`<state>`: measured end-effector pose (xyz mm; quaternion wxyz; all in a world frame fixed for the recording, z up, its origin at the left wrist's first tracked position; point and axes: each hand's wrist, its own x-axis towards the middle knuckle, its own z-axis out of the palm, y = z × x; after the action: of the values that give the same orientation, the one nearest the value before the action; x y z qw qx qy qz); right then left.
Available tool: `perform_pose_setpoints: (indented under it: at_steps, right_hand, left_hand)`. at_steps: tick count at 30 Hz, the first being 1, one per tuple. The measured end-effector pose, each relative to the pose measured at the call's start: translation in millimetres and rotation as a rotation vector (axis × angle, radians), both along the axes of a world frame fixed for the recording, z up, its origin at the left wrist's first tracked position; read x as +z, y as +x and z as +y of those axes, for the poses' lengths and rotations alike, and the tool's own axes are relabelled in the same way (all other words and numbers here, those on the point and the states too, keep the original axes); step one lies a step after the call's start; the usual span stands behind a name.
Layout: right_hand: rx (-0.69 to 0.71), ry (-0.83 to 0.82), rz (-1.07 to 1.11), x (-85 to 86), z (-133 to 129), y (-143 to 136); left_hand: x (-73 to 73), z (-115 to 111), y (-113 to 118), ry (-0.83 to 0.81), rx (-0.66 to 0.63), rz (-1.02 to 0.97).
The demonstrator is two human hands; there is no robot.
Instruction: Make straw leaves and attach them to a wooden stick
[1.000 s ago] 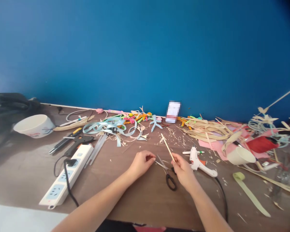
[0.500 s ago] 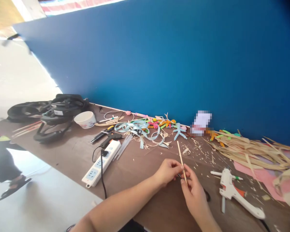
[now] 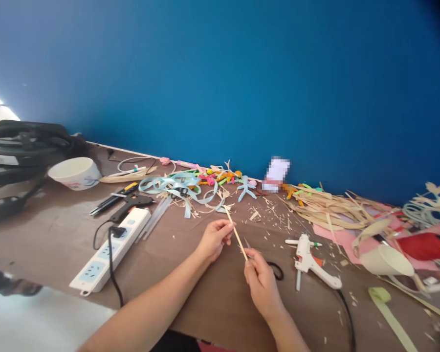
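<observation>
A thin pale wooden stick (image 3: 239, 239) slants between my hands above the brown table. My left hand (image 3: 214, 239) pinches it near its upper part, thumb and fingers closed. At its lower end, my right hand (image 3: 262, 276) grips it between thumb and fingertips. Just behind the right hand lies a pair of scissors (image 3: 276, 270) with a black handle, mostly hidden by that hand. To the right rests a white glue gun (image 3: 311, 261) with its cord running toward the front edge.
A white power strip (image 3: 112, 252), a black glue gun (image 3: 130, 208) and a cutter knife (image 3: 113, 199) lie left. Blue ribbon (image 3: 168, 183) and coloured pipe cleaners lie along the blue panel (image 3: 212, 88). Right are dried straw strips (image 3: 326, 208), a paper cup (image 3: 386, 260) and green ribbon (image 3: 392, 313).
The view has swung to the right, bringing the cup and green ribbon into sight. My hands have moved apart along the stick, the left one now higher up it.
</observation>
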<state>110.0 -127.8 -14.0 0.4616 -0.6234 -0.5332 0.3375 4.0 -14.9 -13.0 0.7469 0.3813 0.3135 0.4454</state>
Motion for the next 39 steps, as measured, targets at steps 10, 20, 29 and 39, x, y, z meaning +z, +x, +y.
perform_pose_setpoints:
  at_steps: [10,20,29,39]
  right_hand:
    - [-0.611,-0.018,-0.456,34.7,-58.8,111.6]
    - [-0.765,-0.175,-0.752,-14.0,-105.4,211.2]
    - [-0.776,-0.078,-0.732,-2.9,-81.2,211.2]
    - [-0.431,-0.239,-0.911,29.0,40.9,239.9]
  left_hand:
    - [-7.5,-7.7,2.0,0.186,-0.049,0.244]
    - [-9.2,-9.2,1.4,0.232,-0.013,0.357]
    - [-7.5,-11.0,2.6,0.278,-0.018,0.373]
    - [-9.7,-7.9,2.8,0.250,0.052,0.367]
